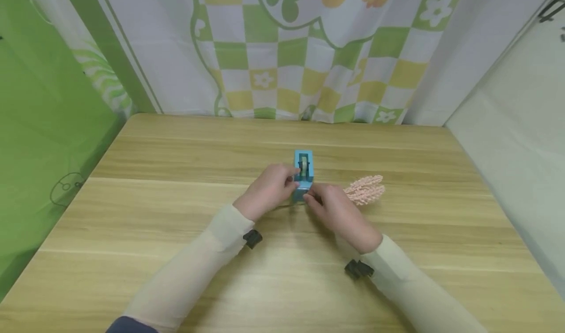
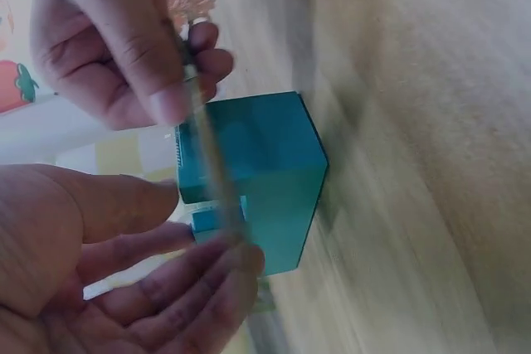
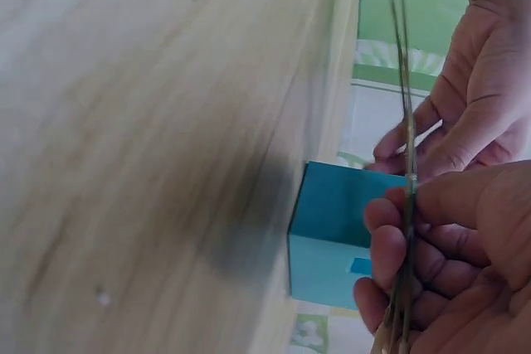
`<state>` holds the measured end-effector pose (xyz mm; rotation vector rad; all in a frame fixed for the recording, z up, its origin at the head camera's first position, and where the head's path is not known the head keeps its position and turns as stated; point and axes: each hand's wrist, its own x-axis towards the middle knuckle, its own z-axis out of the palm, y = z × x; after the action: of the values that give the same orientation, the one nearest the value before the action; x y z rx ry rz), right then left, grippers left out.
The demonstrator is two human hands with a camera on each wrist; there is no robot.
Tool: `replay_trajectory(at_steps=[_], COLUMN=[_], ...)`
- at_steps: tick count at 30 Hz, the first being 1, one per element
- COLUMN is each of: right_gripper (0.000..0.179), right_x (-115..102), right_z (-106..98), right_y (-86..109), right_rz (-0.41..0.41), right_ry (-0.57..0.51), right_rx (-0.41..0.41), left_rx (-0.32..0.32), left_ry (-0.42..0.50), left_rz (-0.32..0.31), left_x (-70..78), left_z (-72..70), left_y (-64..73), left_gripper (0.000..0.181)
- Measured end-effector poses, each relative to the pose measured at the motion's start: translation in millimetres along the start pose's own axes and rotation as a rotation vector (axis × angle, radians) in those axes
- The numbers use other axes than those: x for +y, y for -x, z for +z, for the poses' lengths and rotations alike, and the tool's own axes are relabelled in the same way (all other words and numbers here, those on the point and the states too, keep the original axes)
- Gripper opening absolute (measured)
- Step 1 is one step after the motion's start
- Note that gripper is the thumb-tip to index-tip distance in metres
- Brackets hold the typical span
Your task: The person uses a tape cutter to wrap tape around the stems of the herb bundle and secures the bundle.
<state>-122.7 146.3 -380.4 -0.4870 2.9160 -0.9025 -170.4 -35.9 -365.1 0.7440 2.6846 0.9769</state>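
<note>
A blue tape dispenser [image 1: 303, 175] with a roll of tape stands on the table between both hands. My right hand [image 1: 337, 210] pinches a bundle of thin stems [image 3: 408, 122] between thumb and fingers. The stems carry pink artificial flowers [image 1: 365, 191], which stick out to the right of that hand. A small shiny band [image 2: 192, 72] shows on the stems. At the dispenser's left side is my left hand [image 1: 272, 183], its thumb and fingers apart near the tape roll. In the left wrist view the stems pass in front of the dispenser, blurred near the left fingertips; contact there is unclear.
The wooden table [image 1: 176, 146] extends around the dispenser. A patterned curtain [image 1: 318, 58] hangs along its far edge, with a green cloth [image 1: 39, 127] at the left and a pale one [image 1: 516, 112] at the right.
</note>
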Motion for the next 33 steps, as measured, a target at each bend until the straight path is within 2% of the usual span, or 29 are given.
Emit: replay_trajectory(at_steps=[5,8,12,16,23,33], right_gripper=[0.022,0.019,0.017,0.017,0.018,0.020], right_x=[-7.2,-12.9,-19.6,-24.1,-24.9,-24.6], right_z=[-4.1,-6.3,-8.2,-8.7,-9.8,-11.6], right_y=[9.9,17.3,25.0,30.3,36.6,38.8], right_rz=[-0.059,-0.113,-0.185,-0.241,-0.244,-0.221], right_ry=[0.008,0.023,0.091,0.178,0.305,0.361], right_rx=[0.093,0.173,0.265,0.334,0.345,0.314], left_rx=[0.114,0.081,-0.008,-0.042,-0.050,-0.041], left_ry=[-0.042,0.010,0.096,0.120,0.142,0.131], left_rz=[0.045,0.097,0.150,0.193,0.226,0.249], left_x=[3.4,4.6,4.9,4.9,4.4,4.9], left_z=[-1.6,-3.2,-5.1,-5.6,-4.6,-2.7], left_y=[16.2,26.8,37.7,43.1,45.2,44.6], left_gripper=[0.018,0.021,0.022,0.020,0.017,0.017])
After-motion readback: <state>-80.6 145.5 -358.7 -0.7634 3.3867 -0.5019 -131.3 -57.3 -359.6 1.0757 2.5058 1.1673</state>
